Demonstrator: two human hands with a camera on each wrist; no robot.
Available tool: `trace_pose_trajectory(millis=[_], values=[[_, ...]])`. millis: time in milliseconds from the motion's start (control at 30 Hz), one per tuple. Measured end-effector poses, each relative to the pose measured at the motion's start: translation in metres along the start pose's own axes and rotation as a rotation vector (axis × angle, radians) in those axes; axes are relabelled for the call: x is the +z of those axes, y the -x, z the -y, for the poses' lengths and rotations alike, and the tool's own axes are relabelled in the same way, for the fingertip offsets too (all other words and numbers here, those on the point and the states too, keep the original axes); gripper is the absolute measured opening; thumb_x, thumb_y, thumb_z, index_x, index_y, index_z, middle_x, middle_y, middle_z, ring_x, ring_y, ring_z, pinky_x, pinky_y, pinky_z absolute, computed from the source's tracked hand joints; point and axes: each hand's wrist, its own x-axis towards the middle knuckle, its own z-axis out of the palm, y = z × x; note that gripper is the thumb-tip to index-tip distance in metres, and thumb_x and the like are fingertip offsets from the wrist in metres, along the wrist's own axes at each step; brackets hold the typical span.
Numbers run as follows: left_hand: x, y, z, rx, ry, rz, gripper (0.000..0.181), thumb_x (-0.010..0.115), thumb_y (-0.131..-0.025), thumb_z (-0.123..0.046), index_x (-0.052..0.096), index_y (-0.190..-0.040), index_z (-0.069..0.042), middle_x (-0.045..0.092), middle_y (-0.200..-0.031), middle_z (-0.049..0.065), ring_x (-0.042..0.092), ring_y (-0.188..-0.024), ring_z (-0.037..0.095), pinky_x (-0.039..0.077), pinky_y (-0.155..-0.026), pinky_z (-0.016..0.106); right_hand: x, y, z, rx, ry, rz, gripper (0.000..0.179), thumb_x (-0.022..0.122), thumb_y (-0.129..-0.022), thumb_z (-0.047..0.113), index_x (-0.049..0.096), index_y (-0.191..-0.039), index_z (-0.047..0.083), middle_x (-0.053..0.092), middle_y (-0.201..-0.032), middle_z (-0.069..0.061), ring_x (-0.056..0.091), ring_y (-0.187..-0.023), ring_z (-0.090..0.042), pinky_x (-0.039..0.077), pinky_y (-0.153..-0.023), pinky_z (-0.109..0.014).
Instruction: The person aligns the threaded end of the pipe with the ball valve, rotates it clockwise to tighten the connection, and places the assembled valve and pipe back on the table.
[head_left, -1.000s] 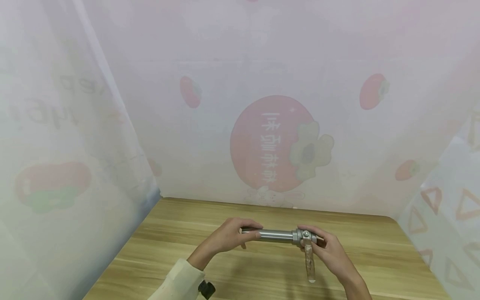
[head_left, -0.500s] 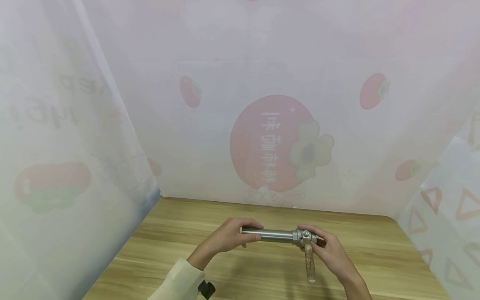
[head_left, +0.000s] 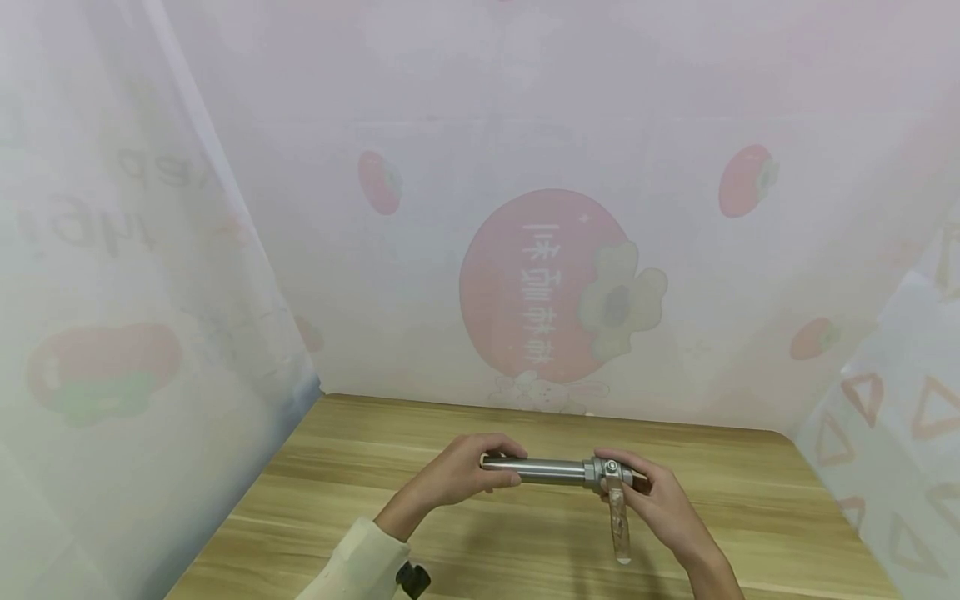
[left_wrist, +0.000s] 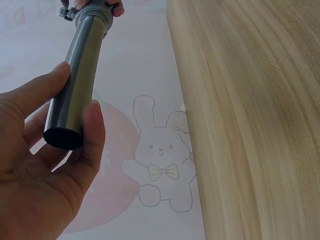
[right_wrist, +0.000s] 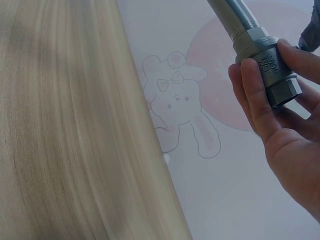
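Note:
A straight silver metal pipe is joined at its right end to a ball valve. The assembly is held level above the wooden table. My left hand grips the pipe's free end, thumb on one side and fingers on the other; the end face shows in the left wrist view. My right hand holds the valve body, which bears raised lettering, between thumb and fingers. The valve's lever, in a brownish wrapping, points toward me. Exposed thread shows where the pipe meets the valve.
The wood-grain table lies under both hands. A pale printed curtain stands along its back edge, and more fabric hangs at the left and right sides. A black device sits at my left sleeve.
My left fingers have shifted slightly at the pipe's end, their tips a little looser around it. The valve, its lever and my right hand look the same.

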Motion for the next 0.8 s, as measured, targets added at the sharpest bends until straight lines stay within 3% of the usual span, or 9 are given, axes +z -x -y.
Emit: trace_pose_trajectory(millis=[333,533,800], values=[[0.0004,-0.0012,-0.0014,0.019,-0.057,-0.016,0.034,0.084,-0.099,-0.028,0.076,-0.13,-0.017,0.078,-0.114,-0.006,0.068,-0.093,0.006,0.059,-0.077,0.024,0.0004,-0.0003,-0.0015,-0.019,-0.008,0.004,0.049,0.065,-0.111,0.016,0.056,-0.155,-0.002,0.059,-0.14,-0.035,0.078,-0.109,-0.019,0.065,-0.093,-0.03],[0.0011,-0.0023,-0.0006,0.01,-0.088,-0.012,0.037,0.081,-0.101,-0.033,0.076,-0.134,-0.018,0.079,-0.119,-0.006,0.068,-0.096,0.003,0.057,-0.084,0.025,0.0004,-0.0006,-0.0013,-0.008,-0.002,-0.013,0.05,0.066,-0.11,0.015,0.055,-0.155,-0.003,0.059,-0.141,-0.034,0.078,-0.109,-0.022,0.064,-0.093,-0.029],[0.0022,-0.0009,-0.0014,-0.013,-0.049,0.005,0.033,0.079,-0.102,-0.032,0.077,-0.132,-0.019,0.079,-0.113,-0.004,0.069,-0.085,0.005,0.062,-0.072,0.027,0.0,-0.0002,-0.0013,-0.022,0.002,0.0,0.052,0.066,-0.111,0.015,0.052,-0.156,-0.006,0.059,-0.14,-0.035,0.077,-0.109,-0.019,0.065,-0.093,-0.029]])
